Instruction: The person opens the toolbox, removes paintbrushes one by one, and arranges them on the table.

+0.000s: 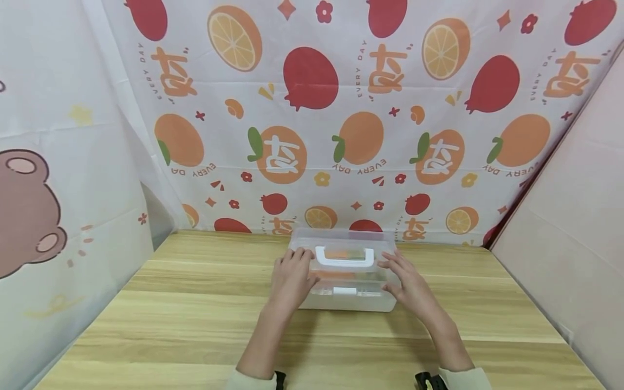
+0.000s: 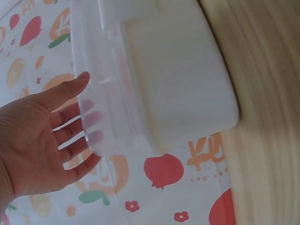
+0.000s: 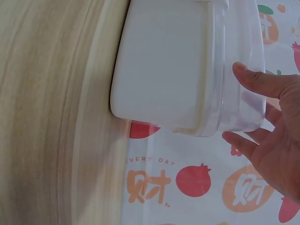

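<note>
A clear plastic storage box with a white base, a white handle on its see-through lid and a white front latch stands upright on the table. Orange shapes show dimly through the lid. My left hand is at the lid's left side, fingers spread over the top and thumb towards the front; in the left wrist view its fingertips show through the clear lid. Opposite it, my right hand lies at the lid's right side with loosely bent fingers. Whether either hand bears on the lid is hard to tell.
The wooden table spreads around the box on all sides. Behind it hangs a fruit-printed cloth, close to the box's back. Pale cloth walls stand left and right. Black bands circle both wrists.
</note>
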`<state>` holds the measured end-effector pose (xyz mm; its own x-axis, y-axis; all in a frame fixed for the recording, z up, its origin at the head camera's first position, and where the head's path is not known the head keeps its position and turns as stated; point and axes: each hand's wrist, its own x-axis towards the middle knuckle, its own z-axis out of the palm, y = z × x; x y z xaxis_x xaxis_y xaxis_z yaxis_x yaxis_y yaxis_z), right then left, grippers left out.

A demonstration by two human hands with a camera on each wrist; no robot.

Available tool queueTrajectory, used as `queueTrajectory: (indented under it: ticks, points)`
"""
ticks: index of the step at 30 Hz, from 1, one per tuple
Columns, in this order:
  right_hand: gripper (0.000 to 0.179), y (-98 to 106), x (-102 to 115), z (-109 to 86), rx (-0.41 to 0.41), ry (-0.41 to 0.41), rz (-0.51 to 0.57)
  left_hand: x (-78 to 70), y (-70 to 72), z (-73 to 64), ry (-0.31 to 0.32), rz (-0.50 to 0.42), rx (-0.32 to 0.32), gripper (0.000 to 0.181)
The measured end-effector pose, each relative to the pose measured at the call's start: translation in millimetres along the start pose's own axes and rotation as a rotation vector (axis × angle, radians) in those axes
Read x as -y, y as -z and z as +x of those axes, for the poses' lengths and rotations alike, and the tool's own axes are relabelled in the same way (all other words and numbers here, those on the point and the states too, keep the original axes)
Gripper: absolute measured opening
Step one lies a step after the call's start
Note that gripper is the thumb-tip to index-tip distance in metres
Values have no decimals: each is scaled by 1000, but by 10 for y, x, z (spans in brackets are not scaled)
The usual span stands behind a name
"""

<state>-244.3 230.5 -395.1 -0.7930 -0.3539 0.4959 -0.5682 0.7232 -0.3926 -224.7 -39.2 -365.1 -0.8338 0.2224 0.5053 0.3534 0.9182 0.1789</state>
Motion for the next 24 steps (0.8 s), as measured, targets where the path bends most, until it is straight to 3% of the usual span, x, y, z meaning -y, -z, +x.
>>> queueTrajectory:
  ticks: [13,24]
  points:
    - [49,-66,9,48,4,13,37,125,101,24,-53,-14,62,39]
    - [49,-47,64,62,10,34,-26,205,133,43,-48,-62,61,39]
